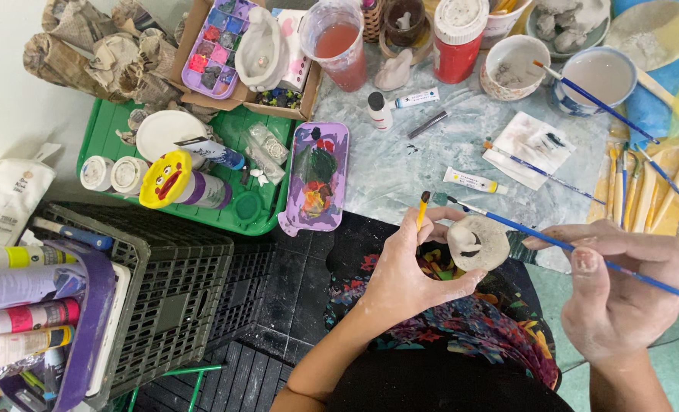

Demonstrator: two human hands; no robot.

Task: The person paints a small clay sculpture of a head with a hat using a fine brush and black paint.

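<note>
1. Midair, the left hand point(408, 271) pinches a pale clay piece point(477, 243) and a short brush point(423, 210).
2. Rightward, the right hand point(622, 294) grips a blue brush point(576, 250), tip slanting up-left over the piece.

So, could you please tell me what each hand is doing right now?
Left hand: closed on a small clay piece and a yellow-handled brush.
Right hand: closed on a blue-handled brush.

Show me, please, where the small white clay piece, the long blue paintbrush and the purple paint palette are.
small white clay piece point(478, 243), head view, on its pale front face.
long blue paintbrush point(507, 224), head view, on the blue handle, left of the right hand.
purple paint palette point(318, 179), head view, on its paint-stained centre.
</note>
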